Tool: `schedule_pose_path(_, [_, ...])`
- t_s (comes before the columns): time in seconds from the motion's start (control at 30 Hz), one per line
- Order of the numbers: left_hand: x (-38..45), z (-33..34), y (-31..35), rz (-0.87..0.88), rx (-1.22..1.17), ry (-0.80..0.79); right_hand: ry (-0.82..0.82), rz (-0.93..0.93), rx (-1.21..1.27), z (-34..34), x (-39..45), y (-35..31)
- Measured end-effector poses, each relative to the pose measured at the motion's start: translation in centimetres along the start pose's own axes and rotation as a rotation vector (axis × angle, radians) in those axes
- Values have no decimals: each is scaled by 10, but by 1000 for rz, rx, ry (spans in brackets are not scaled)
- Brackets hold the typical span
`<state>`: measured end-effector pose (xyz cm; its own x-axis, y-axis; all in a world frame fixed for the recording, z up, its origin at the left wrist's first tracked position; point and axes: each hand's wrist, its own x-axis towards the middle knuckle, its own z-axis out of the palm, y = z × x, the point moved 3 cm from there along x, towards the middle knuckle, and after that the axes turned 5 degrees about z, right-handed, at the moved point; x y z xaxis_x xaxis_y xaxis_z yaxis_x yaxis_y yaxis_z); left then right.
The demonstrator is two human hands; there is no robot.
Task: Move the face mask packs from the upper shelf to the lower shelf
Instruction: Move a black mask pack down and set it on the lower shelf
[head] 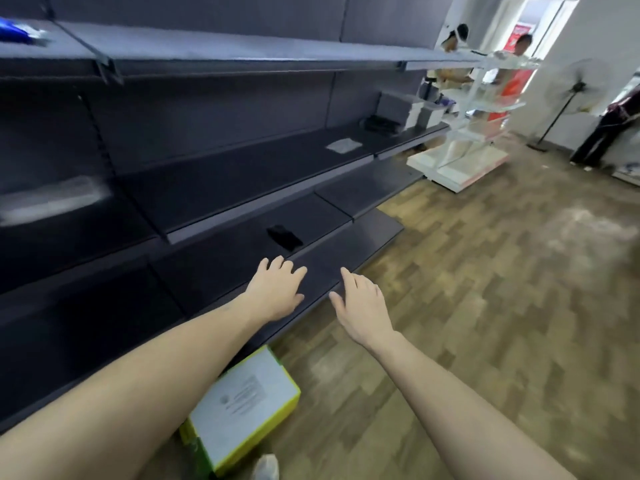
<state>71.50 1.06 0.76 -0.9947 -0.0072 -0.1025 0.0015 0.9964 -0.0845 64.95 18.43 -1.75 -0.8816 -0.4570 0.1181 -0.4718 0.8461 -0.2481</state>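
over the dark lower shelf (322, 278), bare left hand (277, 292) and right hand (363, 306) spread, holding nothing; blurred blue packs (15, 31) up top look unmoved.

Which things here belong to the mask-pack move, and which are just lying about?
Job:
left hand, open, empty
right hand, open, empty
blue packs, far left on the top shelf; blurred, possibly the masks
lower shelf ahead of the hands

Lying about:
black item on a low shelf
yellow-edged box on the floor
standing fan
white display rack
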Motion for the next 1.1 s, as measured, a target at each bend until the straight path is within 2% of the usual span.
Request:
schedule_pose_path(0.23, [149, 6, 48, 104, -39, 24, -20, 60, -71, -2, 90, 90])
schedule_pose_path(0.7, [445, -16, 78, 151, 1, -28, -106, 165, -90, -14, 304, 266])
schedule_pose_path(0.9, [566, -20, 98, 99, 23, -49, -148, 133, -49, -7, 406, 346])
schedule_pose_path(1.0, [617, -23, 109, 59, 6, -109, -191, 95, -37, -11, 450, 385])
schedule_pose_path(1.1, [672, -27, 122, 23, -26, -90, -200, 44, -72, -18, 506, 430])
